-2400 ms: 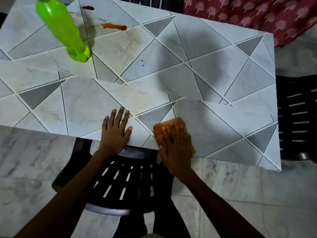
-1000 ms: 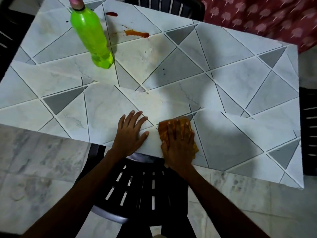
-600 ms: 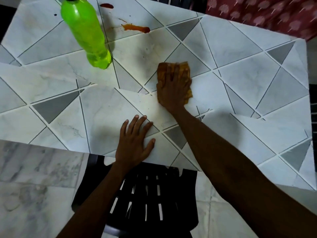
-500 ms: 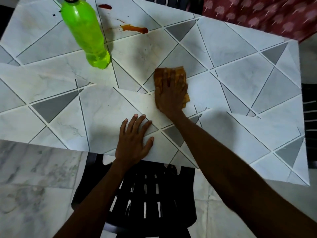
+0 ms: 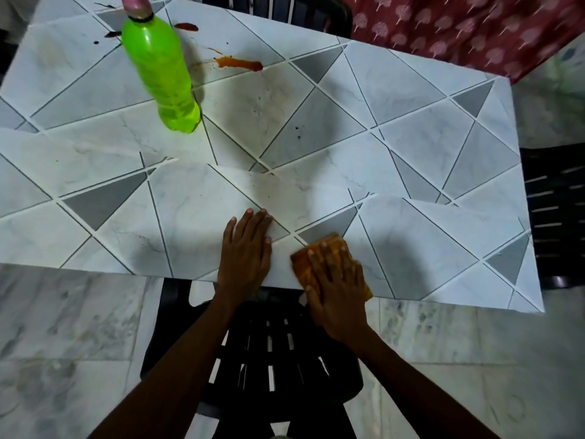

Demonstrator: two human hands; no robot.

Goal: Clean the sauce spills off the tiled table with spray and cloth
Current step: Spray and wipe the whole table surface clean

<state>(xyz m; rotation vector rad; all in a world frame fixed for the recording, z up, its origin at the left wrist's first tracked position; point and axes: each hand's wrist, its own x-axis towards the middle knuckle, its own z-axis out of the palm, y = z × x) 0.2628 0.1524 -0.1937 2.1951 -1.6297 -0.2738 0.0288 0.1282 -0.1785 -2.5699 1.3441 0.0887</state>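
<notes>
- The step in hand is wiping: the right hand lies flat on the orange cloth, fingers straight and spread, pressing it onto the tiled table at its near edge, about midway along.
- The left hand rests just beside it on bare tile, palm down, fingers extended and close together, grasping nothing; it looks like a brace.
- The sauce is well apart from the cloth. An orange streak and a dark red blot sit close to the far edge, towards the far left corner, with small dark specks nearer the middle.
- Judged from this, the main spills are not yet cleaned. The next move calls for a long reach across the table with the cloth, perhaps after spraying from the green bottle, which stands right beside the streak and could be knocked.
- The bottle's pink top is cut off by the frame, so its nozzle cannot be made out.
- Most of the cloth is hidden under the hand, and whether any sauce lies beneath it cannot be told.
- The table's left end runs out of view.
</notes>
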